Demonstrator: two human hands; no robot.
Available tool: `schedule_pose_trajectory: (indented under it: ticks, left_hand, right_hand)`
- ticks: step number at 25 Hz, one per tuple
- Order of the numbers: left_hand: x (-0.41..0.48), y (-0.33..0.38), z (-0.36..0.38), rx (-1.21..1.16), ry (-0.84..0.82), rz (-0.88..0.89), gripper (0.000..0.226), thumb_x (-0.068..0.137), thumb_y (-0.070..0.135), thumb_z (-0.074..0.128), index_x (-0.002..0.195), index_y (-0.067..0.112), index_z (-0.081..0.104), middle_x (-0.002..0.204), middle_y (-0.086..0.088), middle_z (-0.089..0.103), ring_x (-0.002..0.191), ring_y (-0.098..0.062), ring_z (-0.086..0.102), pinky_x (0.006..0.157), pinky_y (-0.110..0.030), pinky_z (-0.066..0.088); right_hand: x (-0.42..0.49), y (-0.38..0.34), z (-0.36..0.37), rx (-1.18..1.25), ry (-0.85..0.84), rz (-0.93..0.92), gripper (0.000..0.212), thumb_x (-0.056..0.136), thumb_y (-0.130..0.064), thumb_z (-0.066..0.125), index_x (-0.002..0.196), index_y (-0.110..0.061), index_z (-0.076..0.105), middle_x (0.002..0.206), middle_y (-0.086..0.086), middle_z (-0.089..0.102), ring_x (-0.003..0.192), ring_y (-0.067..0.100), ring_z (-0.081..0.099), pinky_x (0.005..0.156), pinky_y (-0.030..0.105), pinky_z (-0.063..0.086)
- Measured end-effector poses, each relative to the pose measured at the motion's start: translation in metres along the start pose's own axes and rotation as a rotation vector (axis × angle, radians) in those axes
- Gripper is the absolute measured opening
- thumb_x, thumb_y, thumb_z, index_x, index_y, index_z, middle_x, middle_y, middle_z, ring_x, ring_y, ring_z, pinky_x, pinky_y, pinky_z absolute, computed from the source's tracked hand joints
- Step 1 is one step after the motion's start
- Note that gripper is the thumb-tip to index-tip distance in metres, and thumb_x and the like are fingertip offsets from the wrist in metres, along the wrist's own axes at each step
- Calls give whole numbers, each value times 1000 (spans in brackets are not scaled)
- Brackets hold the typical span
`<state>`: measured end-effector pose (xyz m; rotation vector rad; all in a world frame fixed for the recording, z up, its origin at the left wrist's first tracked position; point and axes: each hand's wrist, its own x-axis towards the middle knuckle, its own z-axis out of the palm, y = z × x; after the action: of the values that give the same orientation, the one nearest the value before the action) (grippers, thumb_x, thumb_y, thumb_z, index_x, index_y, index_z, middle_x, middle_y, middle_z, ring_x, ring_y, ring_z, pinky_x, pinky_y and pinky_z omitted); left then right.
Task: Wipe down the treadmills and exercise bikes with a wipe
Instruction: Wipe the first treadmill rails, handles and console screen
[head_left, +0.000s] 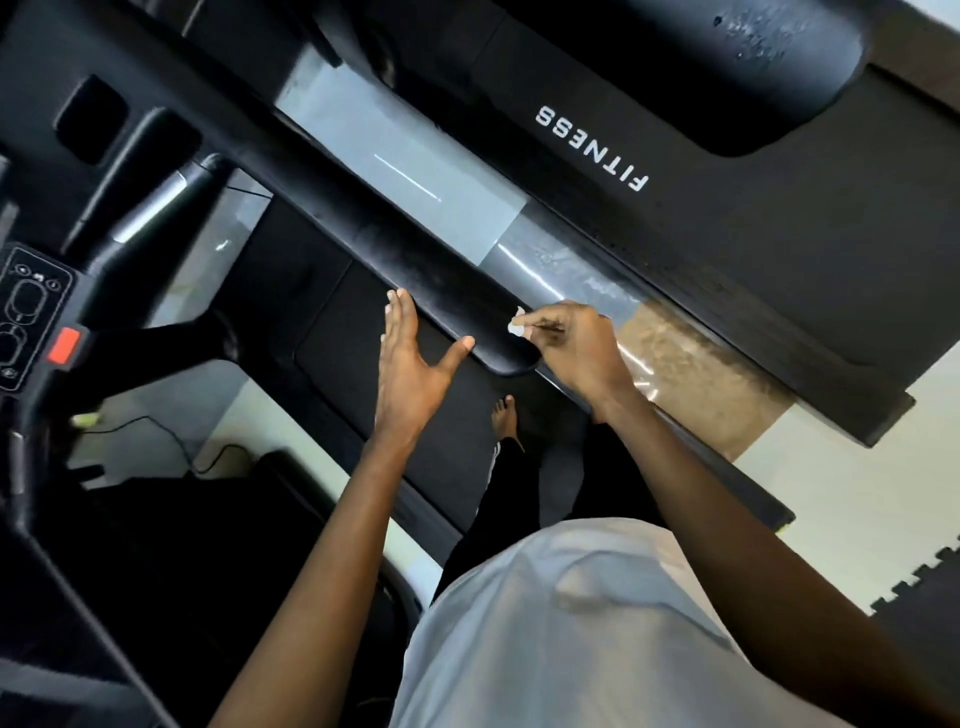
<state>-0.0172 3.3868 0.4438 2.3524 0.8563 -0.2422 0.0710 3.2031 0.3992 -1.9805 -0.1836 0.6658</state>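
Note:
I stand on a black treadmill, looking down. Its padded black handrail (363, 228) runs diagonally from the upper left to a rounded end near the middle of the view. My left hand (410, 364) is spread open against the near side of that rail, fingertips and thumb touching it. My right hand (571, 343) sits at the rail's rounded end and pinches a small crumpled white wipe (517, 325) against it. The treadmill belt (332, 332) lies dark below the rail.
The control console (31, 317) with a red stop button (63, 345) is at the left. A second treadmill marked FITNESS (592, 148) runs along the upper right. A black cable (171, 441) lies on the pale floor. My bare foot (505, 423) rests on the belt.

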Motion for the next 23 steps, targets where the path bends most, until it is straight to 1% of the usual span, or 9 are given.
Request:
schedule_pose_trajectory:
  ticks: [4, 7, 9, 11, 14, 17, 19, 22, 23]
  left_hand:
    - [-3, 2, -5, 7, 15, 2, 88, 93, 46, 67, 160, 18, 18, 167, 1, 12, 153, -6, 8, 126, -35, 14]
    - [2, 2, -15, -77, 115, -33, 69, 98, 39, 62, 157, 19, 32, 164, 2, 27, 149, -5, 22, 123, -25, 19]
    - [10, 5, -18, -75, 120, -73, 72, 97, 45, 61, 158, 24, 28, 165, 5, 22, 148, -4, 22, 119, -17, 19]
    - [14, 10, -14, -30, 84, -64, 78, 97, 48, 60, 160, 26, 20, 167, 7, 12, 149, -4, 19, 114, -14, 19]
    - [14, 12, -10, -8, 68, -59, 80, 98, 50, 58, 161, 28, 14, 168, 10, 6, 149, -4, 17, 113, -16, 18]
    - [13, 12, -10, -25, 69, -77, 79, 98, 51, 57, 161, 32, 12, 167, 14, 4, 149, -1, 16, 115, -18, 19]
    - [15, 14, -11, -13, 60, -93, 79, 98, 51, 57, 160, 32, 11, 167, 15, 4, 149, -1, 17, 113, -17, 18]
    - [15, 14, -12, -30, 54, -95, 80, 97, 50, 58, 160, 33, 13, 166, 15, 5, 148, 1, 17, 112, -14, 17]
    - [14, 14, -13, -33, 53, -96, 79, 97, 51, 58, 160, 34, 13, 166, 16, 5, 147, 2, 17, 112, -13, 17]
  right_hand:
    - [26, 3, -1, -13, 9, 77, 31, 90, -7, 59, 100, -29, 79, 101, -6, 75, 93, 13, 71, 90, 28, 55]
    - [-19, -6, 6, -73, 13, -132, 24, 90, -5, 64, 96, -22, 79, 102, -5, 70, 88, 10, 64, 86, 19, 49]
    - [-48, -18, 19, -127, 11, -292, 20, 92, -7, 61, 97, -17, 78, 103, -3, 67, 93, 18, 59, 86, 25, 48]
    - [-48, -15, 23, -129, 24, -336, 19, 94, -9, 59, 99, -14, 77, 104, 0, 67, 94, 22, 59, 87, 29, 49]
    - [-25, 3, 3, -11, 72, -145, 19, 93, -9, 64, 102, -19, 78, 105, -3, 71, 95, 11, 63, 91, 12, 45]
    - [13, 19, -5, 110, 25, 90, 24, 93, -9, 65, 105, -25, 78, 106, -8, 74, 90, 1, 67, 88, 17, 54]
    - [39, 18, 3, 132, -38, 157, 24, 93, -8, 64, 105, -24, 77, 103, -8, 75, 88, -1, 65, 81, 12, 52]
    - [60, 9, 9, 118, -113, 254, 21, 93, -11, 65, 104, -25, 76, 101, -8, 71, 91, 5, 63, 83, 21, 52]
    - [60, 5, 7, 87, -139, 245, 23, 93, -9, 64, 104, -25, 76, 101, -9, 71, 91, 5, 63, 83, 20, 52]
